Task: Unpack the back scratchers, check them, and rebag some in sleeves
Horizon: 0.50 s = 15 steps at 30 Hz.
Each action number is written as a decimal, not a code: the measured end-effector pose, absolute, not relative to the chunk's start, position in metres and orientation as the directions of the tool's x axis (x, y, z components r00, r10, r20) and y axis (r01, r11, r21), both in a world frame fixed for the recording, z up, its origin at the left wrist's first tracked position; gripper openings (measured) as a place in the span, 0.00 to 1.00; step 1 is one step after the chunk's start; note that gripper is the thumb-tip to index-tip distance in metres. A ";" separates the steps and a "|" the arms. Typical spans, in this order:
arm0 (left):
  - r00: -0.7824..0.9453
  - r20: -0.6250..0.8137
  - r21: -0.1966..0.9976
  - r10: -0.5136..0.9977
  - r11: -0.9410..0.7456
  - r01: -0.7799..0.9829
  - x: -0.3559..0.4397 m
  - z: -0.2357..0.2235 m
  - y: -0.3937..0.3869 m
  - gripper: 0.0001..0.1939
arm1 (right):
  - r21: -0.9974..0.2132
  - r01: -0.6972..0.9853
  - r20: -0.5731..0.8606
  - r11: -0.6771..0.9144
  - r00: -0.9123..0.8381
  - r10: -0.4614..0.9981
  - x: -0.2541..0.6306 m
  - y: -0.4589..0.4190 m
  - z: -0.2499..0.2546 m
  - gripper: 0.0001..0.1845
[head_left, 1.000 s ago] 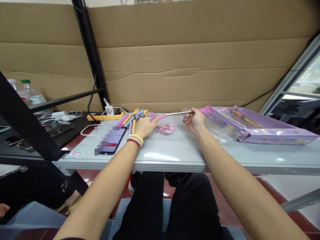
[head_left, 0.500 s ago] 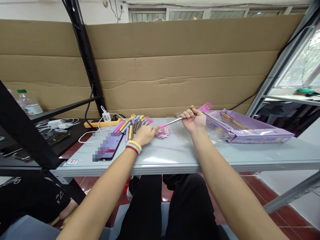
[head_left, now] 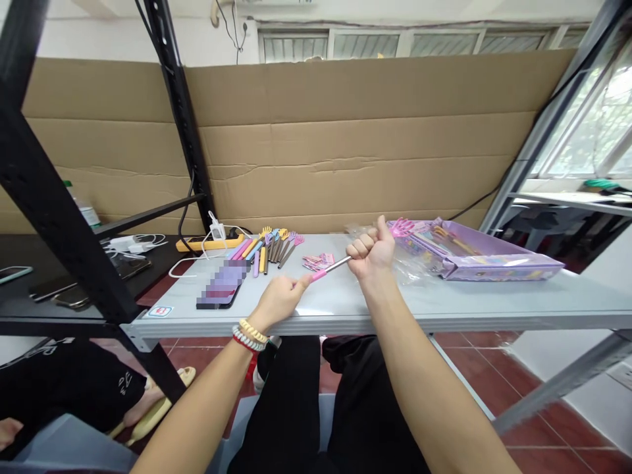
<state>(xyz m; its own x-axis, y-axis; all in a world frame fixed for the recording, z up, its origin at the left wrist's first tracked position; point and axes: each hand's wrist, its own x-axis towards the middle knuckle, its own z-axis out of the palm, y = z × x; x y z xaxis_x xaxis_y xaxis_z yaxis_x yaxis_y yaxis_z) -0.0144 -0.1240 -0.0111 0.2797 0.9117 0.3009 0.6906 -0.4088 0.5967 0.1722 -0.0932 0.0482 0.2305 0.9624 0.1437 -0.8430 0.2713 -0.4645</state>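
A pink telescopic back scratcher (head_left: 338,264) with a metal rod spans both hands above the table. My left hand (head_left: 281,297), with bracelets at its wrist, is closed round the pink handle end. My right hand (head_left: 371,253) is wrapped round the rod near the other end, and the pink hand-shaped head (head_left: 402,228) shows beyond it. Behind the left hand lie several more back scratchers (head_left: 276,245) in yellow, purple, blue and pink, with loose coloured handles (head_left: 241,249) beside them. A small pile of pink printed cards (head_left: 318,261) rests just behind the held rod.
A purple box (head_left: 498,268) with coloured items inside stands at the right, beside clear plastic wrapping (head_left: 415,266). A phone (head_left: 222,286) lies at the left, near a yellow power strip (head_left: 212,243) and white cables. Black shelf posts (head_left: 180,112) rise on the left; cardboard (head_left: 375,145) backs the table.
My left hand has come nearer the table's front edge, bringing the handle end with it. The rod now slopes more steeply. The camera view has shifted slightly.
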 end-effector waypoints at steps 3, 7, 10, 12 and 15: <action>0.274 0.278 0.630 0.921 -0.390 0.671 -0.010 -0.010 -0.132 0.30 | -0.468 -0.850 0.131 0.241 0.204 0.970 0.151 -0.103 0.033 0.31; 0.244 0.216 0.660 0.945 -0.326 0.677 -0.006 -0.003 -0.143 0.31 | -0.427 -0.864 0.166 0.268 0.216 0.962 0.129 -0.118 0.017 0.30; 0.277 0.216 0.667 0.936 -0.349 0.659 -0.008 0.000 -0.147 0.30 | -0.460 -0.867 0.231 0.194 0.094 0.968 0.136 -0.125 0.019 0.28; 0.294 0.228 0.667 0.928 -0.369 0.647 -0.010 0.000 -0.150 0.29 | -0.491 -0.864 0.279 0.112 -0.034 0.960 0.149 -0.126 0.024 0.26; 0.282 0.211 0.667 0.936 -0.349 0.659 -0.010 -0.003 -0.155 0.29 | -0.442 -0.886 0.338 0.141 -0.019 0.941 0.169 -0.126 0.029 0.24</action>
<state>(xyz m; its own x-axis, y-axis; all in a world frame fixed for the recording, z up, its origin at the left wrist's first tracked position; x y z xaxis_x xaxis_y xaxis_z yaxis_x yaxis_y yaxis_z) -0.0099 -0.1551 -0.0034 0.2824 0.9358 0.2112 0.6585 -0.3492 0.6666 0.1693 -0.1257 0.0291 -0.0194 0.9408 0.3384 -0.8858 0.1407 -0.4421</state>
